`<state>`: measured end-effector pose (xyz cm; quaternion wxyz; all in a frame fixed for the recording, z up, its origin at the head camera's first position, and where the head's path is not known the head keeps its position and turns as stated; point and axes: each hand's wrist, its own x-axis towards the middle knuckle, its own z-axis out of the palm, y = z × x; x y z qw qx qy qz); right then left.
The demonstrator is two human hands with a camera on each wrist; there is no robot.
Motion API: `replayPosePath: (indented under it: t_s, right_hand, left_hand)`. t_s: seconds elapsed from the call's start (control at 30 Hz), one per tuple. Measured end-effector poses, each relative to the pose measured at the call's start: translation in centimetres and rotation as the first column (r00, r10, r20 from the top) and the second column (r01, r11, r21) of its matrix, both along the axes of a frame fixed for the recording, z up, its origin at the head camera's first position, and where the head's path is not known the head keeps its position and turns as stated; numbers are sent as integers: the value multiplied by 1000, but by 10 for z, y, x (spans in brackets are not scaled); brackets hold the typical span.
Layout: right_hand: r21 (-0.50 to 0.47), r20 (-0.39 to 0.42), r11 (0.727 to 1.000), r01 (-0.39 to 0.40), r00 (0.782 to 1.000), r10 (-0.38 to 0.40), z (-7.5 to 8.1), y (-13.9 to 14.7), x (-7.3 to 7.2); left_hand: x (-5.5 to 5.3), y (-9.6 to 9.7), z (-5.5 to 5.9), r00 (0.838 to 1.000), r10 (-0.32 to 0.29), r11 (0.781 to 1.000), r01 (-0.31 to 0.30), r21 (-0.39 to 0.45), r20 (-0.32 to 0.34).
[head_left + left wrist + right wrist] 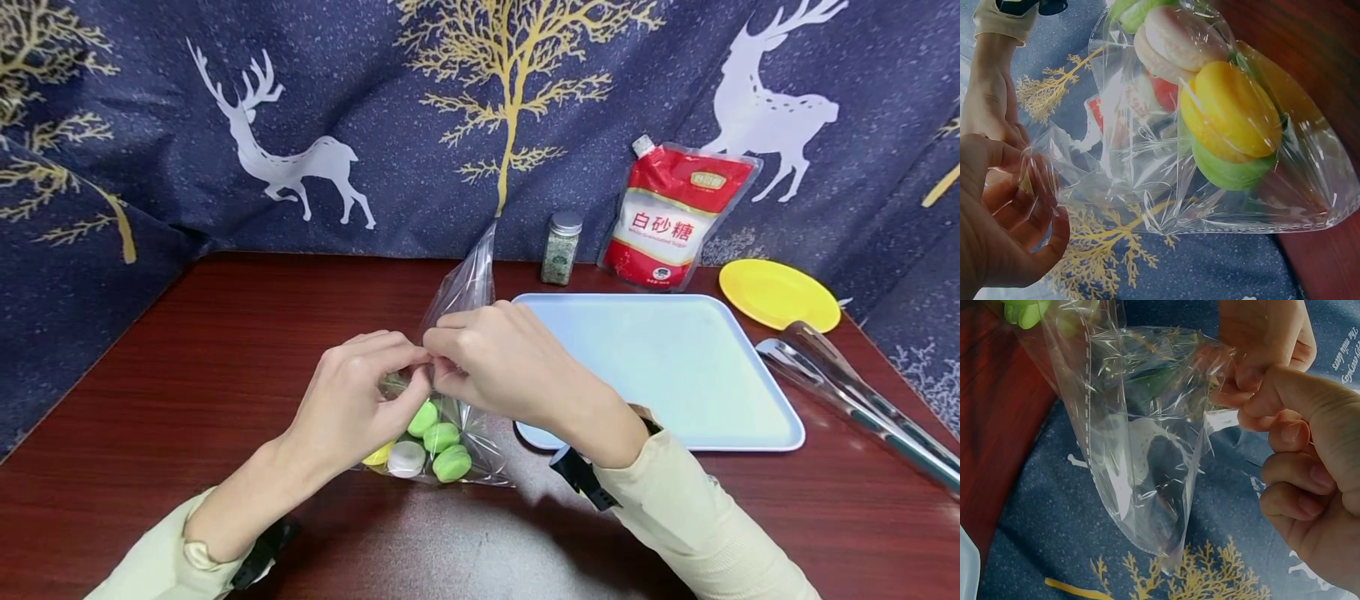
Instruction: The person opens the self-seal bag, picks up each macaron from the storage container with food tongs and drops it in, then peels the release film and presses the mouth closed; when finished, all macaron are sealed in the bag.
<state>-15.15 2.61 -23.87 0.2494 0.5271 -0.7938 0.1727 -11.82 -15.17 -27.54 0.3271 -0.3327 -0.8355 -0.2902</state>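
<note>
A clear plastic bag with macarons inside is between the two hands, over the table's middle. My left hand pinches its gathered plastic between thumb and forefinger. My right hand pinches the plastic right beside it, fingers curled and fingertips meeting the left ones. A loose upper part of the bag rises to a point behind the hands. Low in the bag sit several green macarons and a pale macaron. A yellow macaron shows large in the left wrist view, with green below it.
Right of the bag lies a light blue tray. Behind it stand a small jar with a grey lid and a red sugar pouch. A yellow plate and metal tongs lie at the right. A patterned cloth hangs behind the table.
</note>
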Motion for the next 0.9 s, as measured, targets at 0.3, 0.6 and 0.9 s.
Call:
replayPosePath:
  t_s: [0.3,0.6,0.9]
  right_hand:
    - [7,-61,1000,24,998,-23,0,3,-3]
    - [37,-19,999,17,1000,-17,3,4,1]
    - [32,-37,999,19,999,-18,2,1,3]
  left_hand:
    - [0,0,1,1000,8,999,-9,40,12]
    - [1,1,0,999,21,1000,-21,10,-26]
    - [1,2,0,1000,18,1000,-18,10,-25]
